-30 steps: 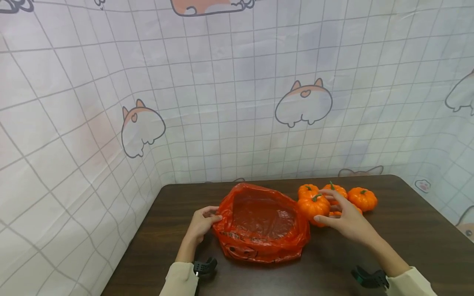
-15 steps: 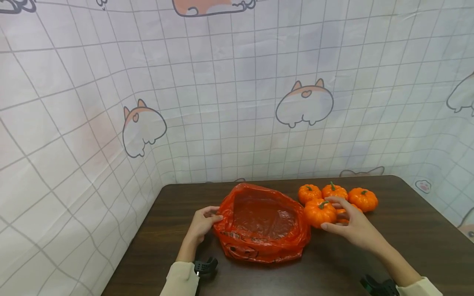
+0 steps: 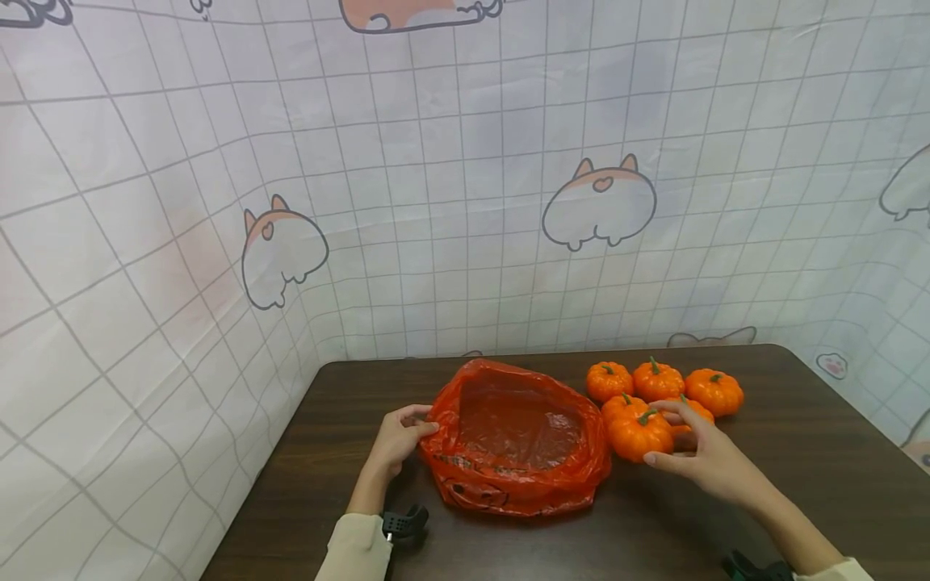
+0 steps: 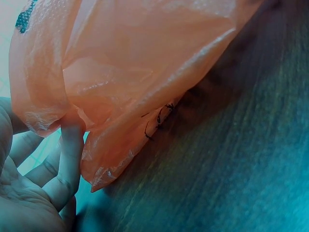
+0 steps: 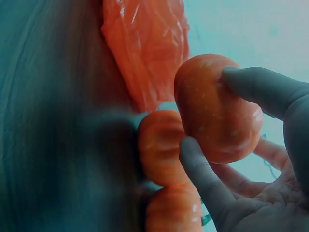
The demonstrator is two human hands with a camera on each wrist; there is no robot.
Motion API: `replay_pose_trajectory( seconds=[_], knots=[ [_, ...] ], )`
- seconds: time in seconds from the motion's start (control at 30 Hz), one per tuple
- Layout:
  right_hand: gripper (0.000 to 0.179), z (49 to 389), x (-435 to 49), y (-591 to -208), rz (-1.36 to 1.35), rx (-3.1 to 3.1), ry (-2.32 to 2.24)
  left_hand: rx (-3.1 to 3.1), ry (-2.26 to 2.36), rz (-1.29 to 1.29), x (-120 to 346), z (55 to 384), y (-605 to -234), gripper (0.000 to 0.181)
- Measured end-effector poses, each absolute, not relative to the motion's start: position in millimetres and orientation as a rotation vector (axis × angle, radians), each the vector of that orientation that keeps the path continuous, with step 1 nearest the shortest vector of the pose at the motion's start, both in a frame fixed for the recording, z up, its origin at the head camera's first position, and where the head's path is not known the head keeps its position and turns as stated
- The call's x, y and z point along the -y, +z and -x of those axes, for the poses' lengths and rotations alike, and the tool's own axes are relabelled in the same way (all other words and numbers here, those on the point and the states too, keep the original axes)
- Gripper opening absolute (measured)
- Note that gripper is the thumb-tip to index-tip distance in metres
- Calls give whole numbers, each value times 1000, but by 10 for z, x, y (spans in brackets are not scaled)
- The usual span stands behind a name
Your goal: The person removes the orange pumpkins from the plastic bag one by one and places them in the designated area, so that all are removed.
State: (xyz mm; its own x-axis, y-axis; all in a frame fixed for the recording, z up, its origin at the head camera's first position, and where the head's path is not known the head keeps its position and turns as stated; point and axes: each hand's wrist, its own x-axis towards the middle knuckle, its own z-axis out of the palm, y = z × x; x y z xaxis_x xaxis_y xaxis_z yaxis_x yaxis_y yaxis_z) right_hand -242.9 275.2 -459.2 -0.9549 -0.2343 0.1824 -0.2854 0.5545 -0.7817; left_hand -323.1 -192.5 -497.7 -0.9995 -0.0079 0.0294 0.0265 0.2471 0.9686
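Note:
My left hand pinches the left edge of a red plastic bag between thumb and fingers. Its mouth gapes upward, and dark printing shows on the near side. In the left wrist view, the bag's thin film bunches at the fingertips. My right hand grips a small orange pumpkin just right of the bag. The right wrist view shows thumb and fingers around this pumpkin, raised above other pumpkins. Right behind it, another pumpkin is partly hidden.
Three more pumpkins line the back: one on the left, a middle pumpkin and a right-hand pumpkin. One more pumpkin is partly covered by my right hand. The dark wooden table meets a grid-patterned cloth behind.
My right hand has moved the held pumpkin to the right and nearer to me, away from the bag, uncovering the pumpkin behind it. The left hand and the bag stay where they were.

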Motion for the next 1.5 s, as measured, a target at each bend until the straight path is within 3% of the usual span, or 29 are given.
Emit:
replay_pose_trajectory(
  seconds=[0.83,1.5],
  knots=[
    [68,2355,-3020,-4816,-525,2812,1385,2464,-1903,5,1938,3235,-4995,29],
    [68,2359,-3086,-4836,-509,2939,1077,2469,-1892,24,1924,3246,-4993,29]
  ],
)
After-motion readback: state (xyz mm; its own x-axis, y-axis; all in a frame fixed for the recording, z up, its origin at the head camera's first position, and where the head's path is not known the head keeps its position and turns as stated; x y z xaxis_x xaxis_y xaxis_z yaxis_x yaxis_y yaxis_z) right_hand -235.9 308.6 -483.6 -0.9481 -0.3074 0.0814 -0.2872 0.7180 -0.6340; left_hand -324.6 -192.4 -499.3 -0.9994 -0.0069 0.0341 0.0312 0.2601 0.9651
